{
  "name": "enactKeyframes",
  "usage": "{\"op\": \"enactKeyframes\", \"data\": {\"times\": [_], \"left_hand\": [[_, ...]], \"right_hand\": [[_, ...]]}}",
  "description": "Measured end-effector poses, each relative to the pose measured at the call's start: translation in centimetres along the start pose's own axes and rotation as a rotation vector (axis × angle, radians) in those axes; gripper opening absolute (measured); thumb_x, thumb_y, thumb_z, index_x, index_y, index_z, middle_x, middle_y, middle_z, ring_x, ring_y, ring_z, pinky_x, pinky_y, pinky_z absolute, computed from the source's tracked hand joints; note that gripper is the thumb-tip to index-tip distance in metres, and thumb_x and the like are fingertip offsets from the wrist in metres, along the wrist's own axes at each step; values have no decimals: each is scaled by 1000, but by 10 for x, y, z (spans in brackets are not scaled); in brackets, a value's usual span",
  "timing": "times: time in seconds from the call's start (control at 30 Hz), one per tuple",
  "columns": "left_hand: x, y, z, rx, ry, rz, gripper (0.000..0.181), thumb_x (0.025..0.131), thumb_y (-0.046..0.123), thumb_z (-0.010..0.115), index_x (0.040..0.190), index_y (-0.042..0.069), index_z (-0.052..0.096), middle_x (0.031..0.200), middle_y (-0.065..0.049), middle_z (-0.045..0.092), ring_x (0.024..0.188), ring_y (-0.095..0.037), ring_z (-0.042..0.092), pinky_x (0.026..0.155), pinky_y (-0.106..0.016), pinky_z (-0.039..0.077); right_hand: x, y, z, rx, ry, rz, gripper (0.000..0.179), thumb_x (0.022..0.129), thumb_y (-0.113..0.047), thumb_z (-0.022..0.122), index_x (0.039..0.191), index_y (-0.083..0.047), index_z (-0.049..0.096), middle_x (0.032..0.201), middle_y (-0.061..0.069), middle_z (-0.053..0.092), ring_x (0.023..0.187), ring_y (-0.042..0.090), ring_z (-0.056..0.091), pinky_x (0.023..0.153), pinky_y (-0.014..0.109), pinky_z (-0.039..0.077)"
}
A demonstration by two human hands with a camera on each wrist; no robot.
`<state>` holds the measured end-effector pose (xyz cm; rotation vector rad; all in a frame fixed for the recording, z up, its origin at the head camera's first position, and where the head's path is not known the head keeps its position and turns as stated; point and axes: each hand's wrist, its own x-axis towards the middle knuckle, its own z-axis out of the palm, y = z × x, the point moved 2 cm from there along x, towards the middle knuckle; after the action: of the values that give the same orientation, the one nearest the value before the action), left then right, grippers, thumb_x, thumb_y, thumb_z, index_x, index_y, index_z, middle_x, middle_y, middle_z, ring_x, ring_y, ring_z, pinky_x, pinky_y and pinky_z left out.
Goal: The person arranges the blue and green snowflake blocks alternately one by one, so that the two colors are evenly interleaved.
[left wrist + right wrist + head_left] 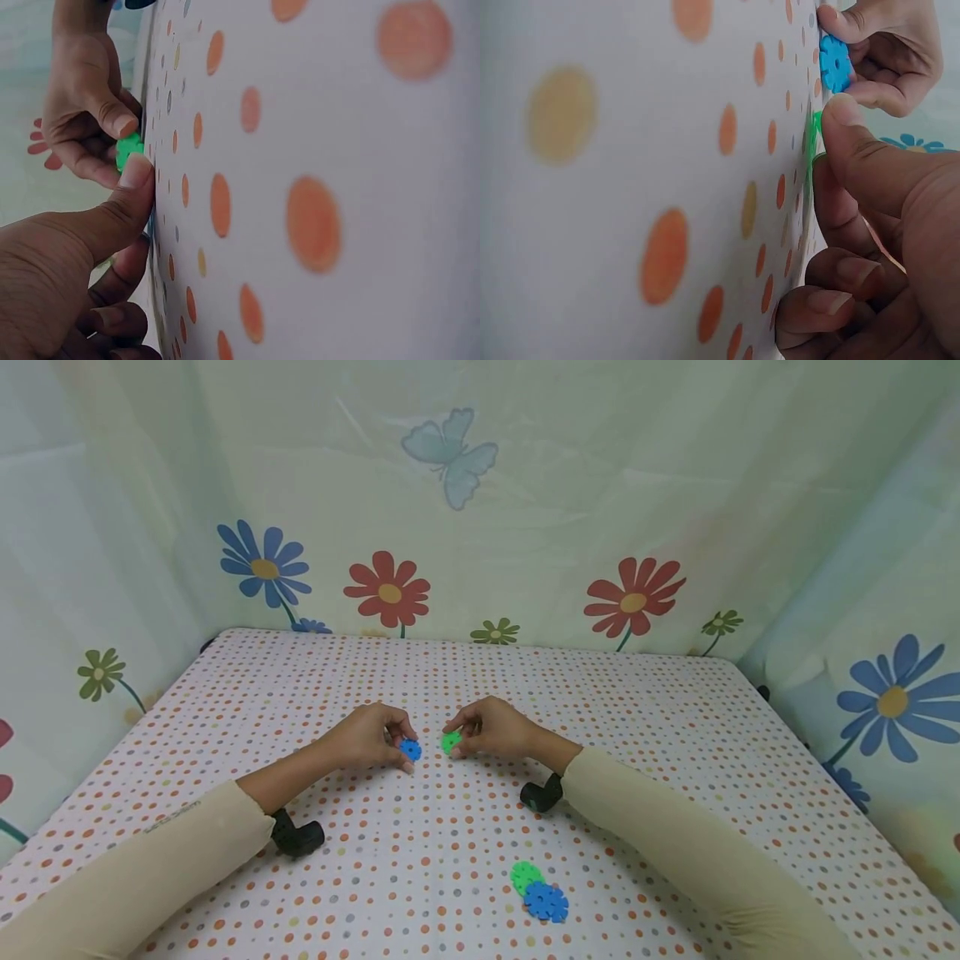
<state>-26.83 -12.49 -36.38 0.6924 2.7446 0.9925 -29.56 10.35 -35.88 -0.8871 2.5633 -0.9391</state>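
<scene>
Behind the desk (pixel 600 689), I see a pale green curtain (pixel 555 510) printed with a light-blue butterfly (pixel 452 458). Below it, two red daisies (pixel 389 594) stand between a blue daisy (pixel 264 568) on the left and a small green flower (pixel 720 623) on the right. From my camera feed, the left side panel (pixel 45 568) carries another green flower (pixel 100 675); the right one shows a large blue daisy with a yellow centre (pixel 892 702). My desk wears a white cloth (pixel 375 877) dotted in orange, grey and yellow. One dark bit (pixel 763 692) by its right edge is too small to identify.
</scene>
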Motion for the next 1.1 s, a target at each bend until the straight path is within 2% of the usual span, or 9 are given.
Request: {"op": "enactKeyframes", "data": {"times": [0.27, 0.43, 0.77, 0.93, 1.1], "left_hand": [[1, 0, 3, 7, 6, 2, 28, 75, 28, 87, 96, 17, 73, 73, 3, 63, 59, -10, 53, 57, -25, 43], [4, 2, 5, -9, -7, 6, 28, 76, 28, 86, 98, 15, 73, 74, 2, 63, 60, -11, 53, 58, -26, 44], [5, 5, 7, -14, -8, -51, 30, 78, 31, 84, 100, 14, 73, 76, 1, 62, 62, -12, 52, 60, -26, 43], [4, 6, 6, 7, -38, -52, 32, 80, 31, 83, 105, 12, 75, 76, 1, 62, 63, -11, 51, 58, -25, 41], [1, 10, 3, 36, -88, -41, 35, 84, 27, 79, 114, 9, 74, 78, 2, 67, 57, -10, 46, 55, -24, 38]], "right_hand": [[2, 0, 2, -47, 10, -2, 30, 84, -22, 80, 112, -13, 75, 89, -3, 72, 75, 6, 61, 68, 23, 50], [2, 0, 2, -61, 7, -2, 29, 84, -23, 79, 112, -14, 75, 90, -3, 73, 75, 5, 61, 67, 23, 50], [1, -3, 2, -63, -3, -28, 33, 88, -20, 75, 120, -13, 72, 97, -1, 73, 73, 6, 56, 67, 21, 47], [0, -5, 3, -54, -16, -14, 32, 92, -14, 70, 123, -13, 71, 102, 2, 72, 67, 8, 48, 62, 21, 41], [-1, -7, 3, -67, -2, -6, 30, 92, -15, 70, 121, -14, 71, 98, 1, 72, 75, 7, 56, 68, 22, 46]]}}
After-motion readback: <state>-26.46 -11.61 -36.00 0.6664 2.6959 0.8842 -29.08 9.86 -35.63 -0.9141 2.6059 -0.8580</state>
